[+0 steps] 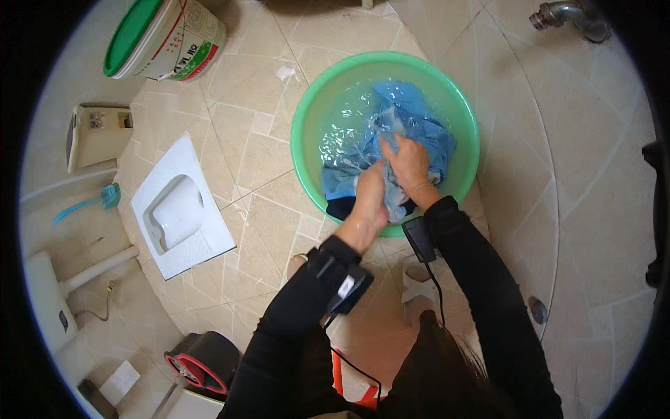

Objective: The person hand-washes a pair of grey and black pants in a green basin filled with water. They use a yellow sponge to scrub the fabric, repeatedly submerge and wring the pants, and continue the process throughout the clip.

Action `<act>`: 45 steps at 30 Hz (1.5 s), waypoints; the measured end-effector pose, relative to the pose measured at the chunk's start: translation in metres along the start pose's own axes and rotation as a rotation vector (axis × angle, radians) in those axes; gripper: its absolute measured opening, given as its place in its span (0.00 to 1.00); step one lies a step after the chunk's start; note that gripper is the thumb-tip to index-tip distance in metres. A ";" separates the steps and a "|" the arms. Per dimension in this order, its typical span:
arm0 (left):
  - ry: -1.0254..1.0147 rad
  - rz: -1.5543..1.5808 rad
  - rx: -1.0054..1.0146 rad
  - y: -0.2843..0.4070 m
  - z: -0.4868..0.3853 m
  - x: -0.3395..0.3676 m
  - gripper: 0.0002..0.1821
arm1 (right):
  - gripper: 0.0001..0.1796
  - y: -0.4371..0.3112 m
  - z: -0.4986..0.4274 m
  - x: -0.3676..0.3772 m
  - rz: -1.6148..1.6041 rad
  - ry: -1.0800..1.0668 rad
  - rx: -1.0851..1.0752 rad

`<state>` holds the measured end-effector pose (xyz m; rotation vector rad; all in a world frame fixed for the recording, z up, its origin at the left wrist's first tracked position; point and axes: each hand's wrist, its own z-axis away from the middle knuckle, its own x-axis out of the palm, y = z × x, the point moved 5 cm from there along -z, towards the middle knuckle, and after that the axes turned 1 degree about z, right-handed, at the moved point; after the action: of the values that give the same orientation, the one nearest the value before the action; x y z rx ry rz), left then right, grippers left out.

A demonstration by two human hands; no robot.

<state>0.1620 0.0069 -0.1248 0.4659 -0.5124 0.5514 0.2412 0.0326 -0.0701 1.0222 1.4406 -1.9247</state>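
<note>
A green plastic basin point(301, 173) full of water stands on the tiled floor before me. Blue garments point(419, 112) lie wet in it, with a dark cloth point(340, 207) low on the left. My left hand point(372, 191) is closed around a bunched pale grey-blue cloth point(393, 196) near the basin's front side. Close by on the right, my right hand point(411, 162) grips the upper part of that cloth, thumb on top. The fingers of both hands are partly hidden by the cloth and the hands themselves.
A white squat toilet point(180, 212) is set in the floor to the left. Behind it are a lidded bucket point(183, 44) and a waste bin point(102, 136). A blue brush point(109, 196) hangs near the wall. A black and red mop bucket point(204, 361) stands lower left. A metal pipe point(570, 18) juts out upper right.
</note>
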 end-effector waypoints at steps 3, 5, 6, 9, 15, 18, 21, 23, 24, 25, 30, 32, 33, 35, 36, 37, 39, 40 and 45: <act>0.013 -0.093 0.249 0.010 -0.016 -0.018 0.11 | 0.16 -0.010 0.011 -0.007 -0.023 0.117 -0.182; -0.284 -0.351 0.293 0.011 -0.022 -0.015 0.10 | 0.16 -0.027 0.028 -0.004 -0.160 -0.007 -0.468; -0.336 -0.409 0.360 0.009 -0.022 -0.015 0.11 | 0.15 -0.022 0.027 -0.003 -0.120 0.028 -0.391; -0.130 -0.544 0.576 0.012 -0.009 -0.023 0.12 | 0.15 -0.006 0.016 0.002 0.001 0.025 -0.196; 0.026 -0.545 0.366 0.015 0.022 -0.023 0.13 | 0.16 -0.031 0.038 0.006 -0.096 -0.074 -0.432; -0.042 -0.242 0.282 0.012 0.025 -0.020 0.14 | 0.15 -0.020 0.029 0.002 -0.069 0.108 -0.225; -0.011 -0.158 0.085 0.001 0.020 -0.025 0.13 | 0.15 -0.014 0.022 0.003 -0.018 0.060 -0.113; -0.098 -0.458 0.315 0.015 0.020 -0.022 0.14 | 0.14 -0.025 0.032 0.004 0.019 0.011 -0.188; -0.087 -0.738 0.536 0.023 0.026 -0.019 0.16 | 0.14 -0.032 0.041 0.003 0.009 0.027 -0.296; -0.130 -1.026 0.788 0.034 0.033 -0.010 0.17 | 0.15 -0.037 0.048 0.008 -0.011 -0.076 -0.367; 0.084 -0.117 -0.033 0.012 0.035 -0.003 0.24 | 0.19 0.004 0.014 -0.002 -0.058 0.003 0.063; -0.002 -0.155 0.029 0.028 0.036 0.018 0.25 | 0.23 0.022 0.001 0.000 -0.637 -0.113 0.149; -0.137 -0.141 0.059 0.035 0.036 0.030 0.25 | 0.25 0.027 -0.004 -0.004 -0.947 -0.144 0.110; -0.204 -0.223 0.122 0.050 0.037 0.031 0.23 | 0.33 0.033 -0.003 -0.001 -0.995 -0.589 0.101; -0.176 -0.320 0.180 0.055 0.037 0.024 0.22 | 0.34 0.037 -0.004 -0.008 -0.825 -0.634 -0.025; -0.160 -0.404 0.252 0.061 0.035 0.015 0.21 | 0.35 0.038 -0.003 -0.012 -0.627 -0.721 -0.197; -0.113 -0.577 0.231 0.052 0.032 -0.009 0.17 | 0.31 0.065 -0.012 -0.024 -0.523 -0.516 0.126; -0.099 -0.650 0.211 0.048 0.028 -0.021 0.17 | 0.29 0.068 -0.014 -0.028 -0.730 -0.443 0.210; -0.144 -0.319 0.244 0.036 0.005 -0.045 0.16 | 0.24 0.059 -0.009 -0.025 -1.156 -0.056 0.316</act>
<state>0.1058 0.0151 -0.1369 0.8082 -0.4978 0.2745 0.3041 0.0230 -0.0842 0.1550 1.9440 -2.9911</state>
